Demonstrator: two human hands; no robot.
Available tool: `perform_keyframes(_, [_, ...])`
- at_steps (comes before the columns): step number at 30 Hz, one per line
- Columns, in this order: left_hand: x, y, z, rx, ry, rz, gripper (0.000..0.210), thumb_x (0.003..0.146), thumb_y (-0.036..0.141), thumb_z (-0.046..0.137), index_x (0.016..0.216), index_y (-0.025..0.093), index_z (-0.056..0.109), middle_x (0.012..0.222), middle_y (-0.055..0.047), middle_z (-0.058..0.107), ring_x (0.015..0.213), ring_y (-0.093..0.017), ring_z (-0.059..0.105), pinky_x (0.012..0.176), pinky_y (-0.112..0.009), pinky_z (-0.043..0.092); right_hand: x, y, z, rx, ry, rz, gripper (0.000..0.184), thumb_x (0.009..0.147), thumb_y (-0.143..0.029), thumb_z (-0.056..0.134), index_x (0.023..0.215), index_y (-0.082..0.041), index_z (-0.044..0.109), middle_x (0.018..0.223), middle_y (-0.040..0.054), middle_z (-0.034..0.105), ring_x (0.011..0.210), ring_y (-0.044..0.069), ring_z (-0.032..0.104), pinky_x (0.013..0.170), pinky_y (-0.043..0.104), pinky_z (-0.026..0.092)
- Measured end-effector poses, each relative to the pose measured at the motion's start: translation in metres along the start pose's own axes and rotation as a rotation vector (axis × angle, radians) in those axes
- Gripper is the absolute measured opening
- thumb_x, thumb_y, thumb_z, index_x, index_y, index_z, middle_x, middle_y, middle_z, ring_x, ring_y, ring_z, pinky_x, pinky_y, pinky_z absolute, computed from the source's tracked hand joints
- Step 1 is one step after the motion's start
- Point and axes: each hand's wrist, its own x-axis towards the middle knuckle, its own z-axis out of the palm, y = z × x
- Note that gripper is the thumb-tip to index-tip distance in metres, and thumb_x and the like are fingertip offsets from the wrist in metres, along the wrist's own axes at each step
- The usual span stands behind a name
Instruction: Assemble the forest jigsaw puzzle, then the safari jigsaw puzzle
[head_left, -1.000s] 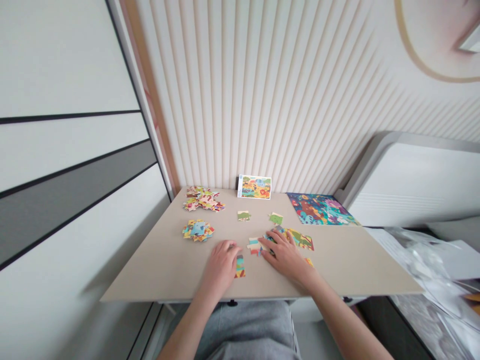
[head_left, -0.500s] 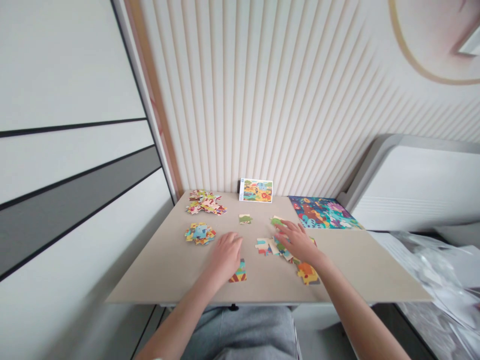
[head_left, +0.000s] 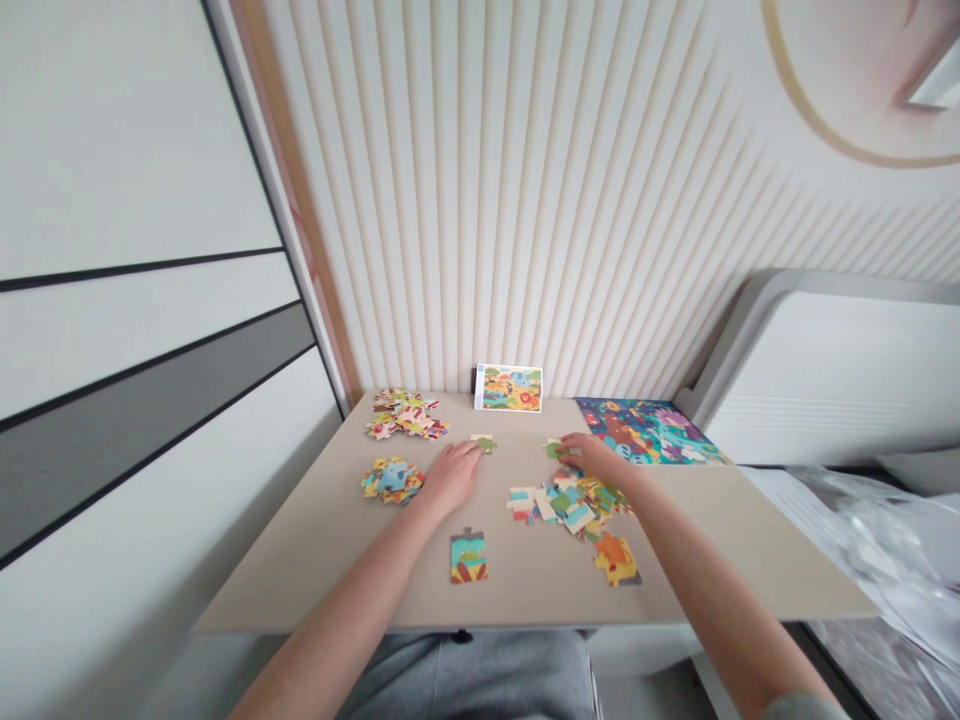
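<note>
My left hand (head_left: pixel 453 476) is closed, its fingertips on the lower left edge of a jigsaw puzzle piece (head_left: pixel 485 442) with a green shape on cream. To the right, a similar green and cream puzzle piece (head_left: pixel 553 448) lies under the curled fingertips of my right hand (head_left: pixel 594 456), which grips its right edge. Both pieces are flat on the table. Below my right hand spreads a loose heap of mixed puzzle pieces (head_left: pixel 564 502). A frog piece (head_left: pixel 469 558) lies nearer me, and an orange and yellow piece (head_left: pixel 616 560) sits at the heap's front.
Against the ribbed wall leans a picture card (head_left: pixel 508 388) of animals. Two more piles, a pinkish one (head_left: pixel 406 415) and one topped with blue (head_left: pixel 394 478), occupy the left side of the table (head_left: pixel 337 570). A dark, colourful puzzle picture (head_left: pixel 652 430) lies at the back right.
My left hand has moved forward from beside the frog piece, now fully visible, to the left green piece. My right hand has drawn off the heap and closed at the right green piece.
</note>
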Motion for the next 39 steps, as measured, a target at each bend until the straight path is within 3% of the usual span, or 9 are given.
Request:
perform_keyframes(10, [-0.004,-0.013,0.001,-0.005,0.004,-0.036,0.043,0.093,0.009,0.044,0.129,0.020,0.065,0.134,-0.010,0.065,0.126,-0.021,0.058,0.117,-0.042,0.036,-0.002,0.000,-0.001,0.099,0.016,0.011,0.027,0.087,-0.027,0.064,0.109,-0.022,0.078,0.133,0.0100,0.067,0.122,0.029,0.064,0.108,0.042,0.045])
perform_keyframes(16, [-0.005,-0.006,-0.007,0.021,0.010,-0.032,0.041,0.095,0.009,0.042,0.127,0.021,0.065,0.134,-0.009,0.065,0.128,-0.021,0.057,0.118,-0.044,0.034,-0.012,-0.008,-0.011,0.097,0.116,0.045,0.041,0.093,-0.033,0.056,0.131,-0.022,0.066,0.134,0.0104,0.067,0.125,0.028,0.062,0.108,0.045,0.045])
perform_keyframes(19, [-0.009,0.008,-0.022,0.030,0.030,-0.022,0.039,0.097,0.012,0.042,0.130,0.020,0.062,0.139,-0.010,0.060,0.135,-0.023,0.051,0.121,-0.047,0.028,-0.045,-0.017,-0.014,0.123,0.227,0.003,0.037,0.097,-0.038,0.050,0.124,-0.022,0.069,0.129,0.0099,0.069,0.121,0.027,0.063,0.106,0.045,0.047])
perform_keyframes(22, [-0.027,0.028,-0.046,0.021,0.035,0.011,0.035,0.099,0.018,0.045,0.129,0.022,0.063,0.141,-0.010,0.058,0.136,-0.025,0.048,0.122,-0.050,0.023,-0.103,-0.024,-0.007,0.159,0.268,-0.030,0.035,0.099,-0.042,0.048,0.119,-0.026,0.072,0.125,0.0090,0.071,0.117,0.027,0.065,0.103,0.045,0.050])
perform_keyframes(26, [-0.077,0.051,-0.072,-0.073,-0.091,0.112,0.026,0.100,0.025,0.049,0.118,0.027,0.067,0.118,-0.005,0.069,0.113,-0.022,0.061,0.116,-0.047,0.036,-0.184,-0.019,0.017,0.137,0.283,0.013,0.034,0.099,-0.043,0.047,0.116,-0.032,0.075,0.130,0.0088,0.067,0.124,0.029,0.061,0.106,0.049,0.050])
perform_keyframes(28, [-0.103,0.057,-0.077,-0.112,-0.144,0.100,0.025,0.098,0.026,0.052,0.118,0.030,0.068,0.117,-0.004,0.068,0.112,-0.022,0.061,0.111,-0.043,0.042,-0.211,-0.016,0.028,0.089,0.247,0.022,0.035,0.097,-0.044,0.051,0.122,-0.035,0.073,0.137,0.0087,0.063,0.129,0.032,0.057,0.108,0.052,0.048])
perform_keyframes(32, [-0.135,0.057,-0.072,-0.149,-0.139,0.076,0.038,0.098,0.022,0.053,0.133,0.032,0.062,0.134,-0.004,0.060,0.128,-0.022,0.052,0.113,-0.040,0.042,-0.232,-0.021,0.042,-0.011,0.244,0.005,0.033,0.096,-0.041,0.055,0.124,-0.039,0.072,0.140,0.0072,0.061,0.132,0.033,0.054,0.109,0.054,0.047])
perform_keyframes(39, [-0.133,0.054,-0.066,-0.170,-0.137,0.091,0.039,0.098,0.023,0.055,0.136,0.033,0.061,0.137,-0.003,0.060,0.130,-0.024,0.051,0.114,-0.044,0.042,-0.224,-0.039,0.047,-0.127,0.277,-0.098,0.033,0.100,-0.035,0.054,0.129,-0.035,0.069,0.139,0.0048,0.063,0.131,0.030,0.055,0.106,0.051,0.049])
